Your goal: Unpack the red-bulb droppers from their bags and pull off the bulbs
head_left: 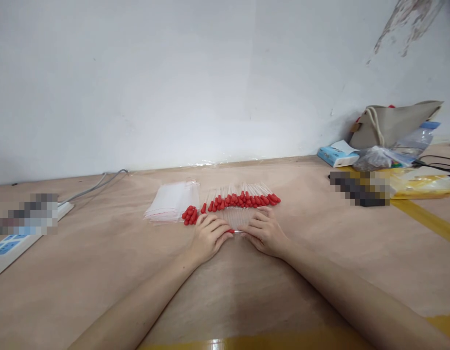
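Note:
My left hand (210, 237) is closed on a red rubber bulb (230, 231), only part of which shows between thumb and fingers. From the other side my right hand (265, 233) pinches a thin clear tube (237, 232) whose end meets the bulb. Just beyond my hands lie several bare clear tubes (239, 216) side by side. Behind these is a row of droppers (246, 198), red bulbs towards me and clear stems pointing to the wall. A small heap of loose red bulbs (190, 215) sits left of the row, beside a stack of clear plastic bags (171, 201).
At the left a white power strip (53, 221) has a grey cable (100, 182). To the right are a blue tissue pack (337, 154), a beige bag (396, 124), clear plastic bags (378, 158), a dark object (370, 198) and a yellow package (422, 184). A white wall (173, 87) stands behind.

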A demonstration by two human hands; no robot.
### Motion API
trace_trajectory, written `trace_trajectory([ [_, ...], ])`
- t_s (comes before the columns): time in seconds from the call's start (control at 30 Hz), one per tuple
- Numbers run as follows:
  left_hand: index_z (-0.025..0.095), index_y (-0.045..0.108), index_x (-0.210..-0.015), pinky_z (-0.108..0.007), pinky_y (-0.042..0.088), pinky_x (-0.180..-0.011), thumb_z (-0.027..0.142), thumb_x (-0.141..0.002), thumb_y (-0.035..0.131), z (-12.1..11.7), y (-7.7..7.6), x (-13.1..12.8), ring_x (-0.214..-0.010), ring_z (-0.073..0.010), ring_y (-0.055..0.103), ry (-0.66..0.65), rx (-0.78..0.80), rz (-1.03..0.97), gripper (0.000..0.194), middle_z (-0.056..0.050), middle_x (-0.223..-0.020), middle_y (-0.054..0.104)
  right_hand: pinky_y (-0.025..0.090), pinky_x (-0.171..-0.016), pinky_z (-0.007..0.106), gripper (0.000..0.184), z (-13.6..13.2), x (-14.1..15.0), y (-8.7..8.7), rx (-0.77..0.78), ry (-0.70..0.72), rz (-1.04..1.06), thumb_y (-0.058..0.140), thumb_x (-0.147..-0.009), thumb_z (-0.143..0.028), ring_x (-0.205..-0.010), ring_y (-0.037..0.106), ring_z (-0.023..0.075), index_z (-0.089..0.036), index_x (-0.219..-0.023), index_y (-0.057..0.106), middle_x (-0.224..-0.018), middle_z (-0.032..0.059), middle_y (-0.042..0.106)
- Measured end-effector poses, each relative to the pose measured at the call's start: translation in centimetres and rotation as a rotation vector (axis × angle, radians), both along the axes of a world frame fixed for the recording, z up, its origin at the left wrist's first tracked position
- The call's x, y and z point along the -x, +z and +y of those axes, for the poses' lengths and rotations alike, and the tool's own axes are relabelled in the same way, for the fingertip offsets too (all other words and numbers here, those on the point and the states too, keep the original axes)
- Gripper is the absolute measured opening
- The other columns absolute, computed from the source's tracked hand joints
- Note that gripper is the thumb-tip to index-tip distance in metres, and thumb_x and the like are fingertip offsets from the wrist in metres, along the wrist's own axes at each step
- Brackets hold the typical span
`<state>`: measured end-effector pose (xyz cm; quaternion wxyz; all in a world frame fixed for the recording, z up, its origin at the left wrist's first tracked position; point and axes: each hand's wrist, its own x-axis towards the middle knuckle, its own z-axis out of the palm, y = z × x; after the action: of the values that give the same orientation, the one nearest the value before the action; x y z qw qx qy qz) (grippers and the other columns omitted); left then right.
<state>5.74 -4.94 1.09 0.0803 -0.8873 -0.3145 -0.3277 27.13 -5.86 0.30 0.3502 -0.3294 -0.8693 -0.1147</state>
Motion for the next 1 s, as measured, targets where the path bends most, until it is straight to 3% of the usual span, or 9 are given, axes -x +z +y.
trace_trajectory([
  [0.37, 0.019, 0.057, -0.074, -0.037, 0.031, -0.082, 0.023, -0.084, 0.048, -0.5, 0.3, 0.5, -0.078, -0.0153, 0.051, -0.058, 0.039, 0.063, 0.015, 0.001, -0.076, 0.063, 0.026, -0.085, 0.037, 0.014, -0.2, -0.5, -0.2, 0.028, 0.075, 0.024, 0.050, -0.083, -0.026, -0.065, 0.043, 0.0122, -0.023, -0.083, 0.064, -0.057, -0.0030, 0.058],
  [0.53, 0.019, 0.057, -0.081, -0.034, 0.037, -0.077, 0.017, -0.083, 0.049, -0.1, 0.0, 3.9, -0.078, -0.0147, 0.053, 0.030, 0.038, -0.032, 0.008, -0.002, -0.081, 0.062, 0.029, -0.078, 0.034, 0.018, 0.2, -1.9, -0.1, 0.100, -0.068, 0.099, 0.047, -0.084, -0.025, -0.065, 0.044, 0.0131, -0.021, -0.079, 0.064, -0.060, -0.0004, 0.058],
  [0.7, 0.019, 0.057, -0.100, -0.028, 0.045, -0.077, 0.015, -0.083, 0.048, -0.8, -0.1, 4.8, -0.087, -0.0137, 0.054, 0.021, 0.060, -0.207, 0.020, -0.005, -0.092, 0.057, 0.030, -0.075, 0.031, 0.022, 0.3, -1.3, -0.3, 0.116, -0.151, 0.125, 0.045, -0.084, -0.021, -0.072, 0.049, 0.0139, -0.023, -0.097, 0.062, -0.075, 0.0020, 0.063],
  [0.87, 0.019, 0.057, -0.106, -0.028, 0.046, -0.076, 0.018, -0.084, 0.044, 0.3, 2.0, 4.7, -0.086, -0.0145, 0.054, 0.277, 0.042, -0.358, 0.026, -0.006, -0.094, 0.054, 0.031, -0.073, 0.029, 0.015, 0.5, -2.0, -0.9, 0.162, -0.305, 0.238, 0.047, -0.079, -0.019, -0.070, 0.054, 0.0135, -0.020, -0.086, 0.060, -0.072, 0.0010, 0.062],
  [1.0, 0.018, 0.053, -0.107, -0.027, 0.045, -0.070, 0.023, -0.079, 0.049, 2.5, 4.7, 5.2, -0.076, -0.0141, 0.055, 0.394, 0.132, -0.318, 0.029, -0.002, -0.085, 0.057, 0.030, -0.075, 0.030, 0.009, 1.0, -2.6, -1.3, 0.126, -0.383, 0.270, 0.050, -0.077, -0.020, -0.068, 0.056, 0.0138, -0.020, -0.075, 0.059, -0.070, -0.0001, 0.063],
])
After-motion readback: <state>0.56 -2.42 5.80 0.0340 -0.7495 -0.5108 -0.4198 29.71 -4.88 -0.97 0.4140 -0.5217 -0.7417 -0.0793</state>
